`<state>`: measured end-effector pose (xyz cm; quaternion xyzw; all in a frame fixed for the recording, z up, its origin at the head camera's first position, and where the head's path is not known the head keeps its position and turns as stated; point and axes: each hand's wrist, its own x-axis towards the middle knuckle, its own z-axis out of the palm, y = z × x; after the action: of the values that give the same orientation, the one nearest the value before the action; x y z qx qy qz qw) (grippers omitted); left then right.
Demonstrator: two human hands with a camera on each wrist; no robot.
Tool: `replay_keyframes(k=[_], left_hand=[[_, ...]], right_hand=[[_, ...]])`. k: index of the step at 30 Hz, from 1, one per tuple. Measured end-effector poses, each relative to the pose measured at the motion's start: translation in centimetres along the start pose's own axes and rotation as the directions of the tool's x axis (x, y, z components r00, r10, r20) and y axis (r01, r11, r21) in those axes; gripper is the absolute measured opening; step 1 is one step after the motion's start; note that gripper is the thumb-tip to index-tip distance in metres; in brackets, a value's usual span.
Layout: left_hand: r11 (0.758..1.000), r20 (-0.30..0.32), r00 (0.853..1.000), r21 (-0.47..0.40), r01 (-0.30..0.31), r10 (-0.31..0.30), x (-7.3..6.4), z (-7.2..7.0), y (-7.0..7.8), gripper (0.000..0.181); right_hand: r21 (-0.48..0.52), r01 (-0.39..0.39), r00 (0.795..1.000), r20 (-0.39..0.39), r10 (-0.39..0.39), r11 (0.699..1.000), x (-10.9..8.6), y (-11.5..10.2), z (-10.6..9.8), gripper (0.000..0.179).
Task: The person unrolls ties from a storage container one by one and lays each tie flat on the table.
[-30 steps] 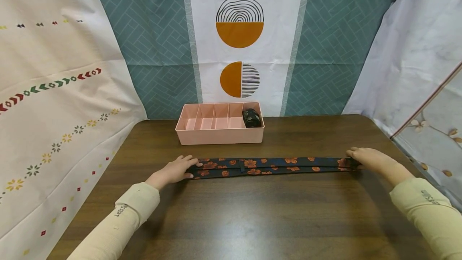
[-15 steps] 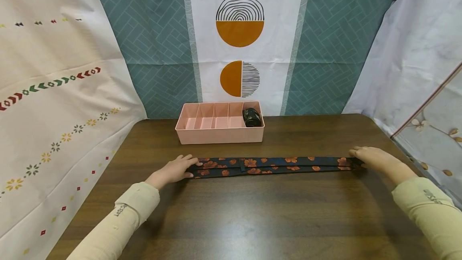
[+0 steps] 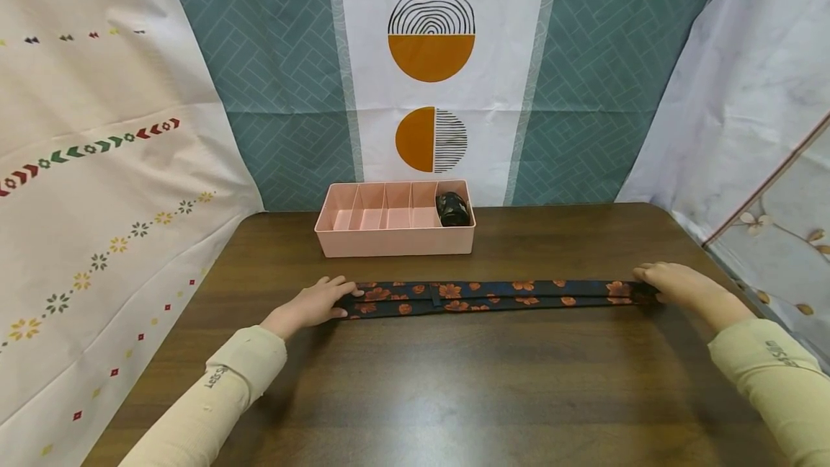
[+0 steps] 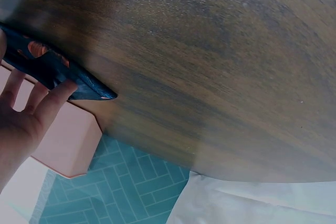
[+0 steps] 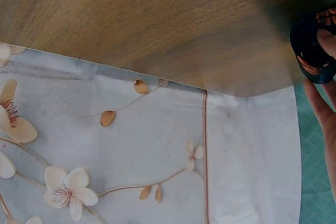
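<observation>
A dark necktie with orange flowers lies folded lengthwise across the table, its back and keeper loop facing up. At its left end my left hand holds the fabric between thumb and fingers. Up close in the left wrist view, that end of the necktie comes to a point past the fingertips. My right hand grips the opposite end. The right wrist view shows the necktie's end bent into a rounded fold, thumb on it and fingers along its far side.
Behind the necktie, a pink divided box stands near the back of the wooden table. A dark patterned rolled item sits in its rightmost compartment. Patterned cloths hang behind and at both sides.
My right hand has shifted slightly to the right along with the necktie's end, so a bit more dark fabric shows beside it. The left hand stays at its end.
</observation>
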<state>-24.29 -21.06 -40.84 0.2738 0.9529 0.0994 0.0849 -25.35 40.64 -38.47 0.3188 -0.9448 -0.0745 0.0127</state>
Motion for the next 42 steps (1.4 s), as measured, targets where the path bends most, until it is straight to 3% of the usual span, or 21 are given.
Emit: replay_keyframes(k=[8, 19, 26, 31, 42], left_hand=[[1.000, -0.001, 1.000, -0.009, -0.004, 0.004, -0.1, 0.2, 0.1, 0.031], [1.000, -0.007, 1.000, 0.007, 0.014, -0.014, 0.1, 0.0, 0.3, 0.037], [1.000, 0.008, 1.000, -0.003, 0.022, -0.022, 0.0, -0.3, 0.4, 0.036], [1.000, 0.003, 1.000, -0.002, 0.008, -0.008, 0.0, -0.6, 0.5, 0.033], [1.000, -0.009, 1.000, 0.006, -0.003, 0.003, -0.1, -0.3, 0.3, 0.034]], right_hand=[[-0.013, 0.012, 1.000, 0.010, -0.012, 1.000, -0.1, 0.5, 0.4, 0.049], [-0.016, -0.008, 1.000, -0.017, 0.008, 1.000, -0.2, 0.4, 0.7, 0.035], [-0.047, 0.012, 0.999, -0.035, -0.013, 0.999, -0.5, 1.0, 0.9, 0.039], [-0.053, -0.018, 1.000, -0.023, 0.017, 0.998, -0.8, 1.2, 0.9, 0.045], [-0.058, -0.057, 0.998, -0.021, 0.056, 0.997, -1.2, 1.6, 1.0, 0.033]])
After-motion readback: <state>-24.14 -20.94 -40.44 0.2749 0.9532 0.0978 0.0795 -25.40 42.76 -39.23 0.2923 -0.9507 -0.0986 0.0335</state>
